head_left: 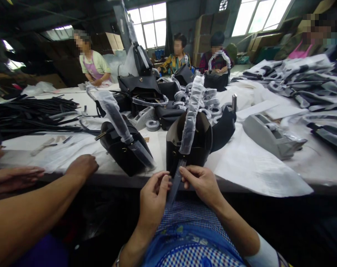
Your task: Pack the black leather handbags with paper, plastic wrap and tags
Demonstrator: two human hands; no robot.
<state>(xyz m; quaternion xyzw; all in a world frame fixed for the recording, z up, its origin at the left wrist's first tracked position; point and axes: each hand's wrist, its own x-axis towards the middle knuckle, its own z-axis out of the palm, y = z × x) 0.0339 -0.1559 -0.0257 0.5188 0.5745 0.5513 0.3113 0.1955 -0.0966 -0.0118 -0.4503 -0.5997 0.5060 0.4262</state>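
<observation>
One black handbag (202, 152) stands in the head view at the near edge of the white table (160, 144), directly before the person's hands. Its smooth sides catch a dull sheen, the top curves around a dark hollow, and small metal fittings show on the front. The handle (191, 115) rises in a tall arch, bundled in crinkled, cloudy white wrapping. Below it a translucent strip (174, 187), flat and glossy, hangs down the front and past the table edge toward the checked apron (196, 246). The right hand (203, 185) pinches the strip's edge between thumb and fingers; the left hand (154, 194) has its fingers curled at the opposite edge, though I cannot tell whether they grip it. To the left is a second black bag (118, 157), tilted, its handle likewise sheathed in plastic. A co-worker's hand (82, 165) is near that bag. To the right sits a grey tape dispenser (264, 135), just beside a white sheet (252, 172).
</observation>
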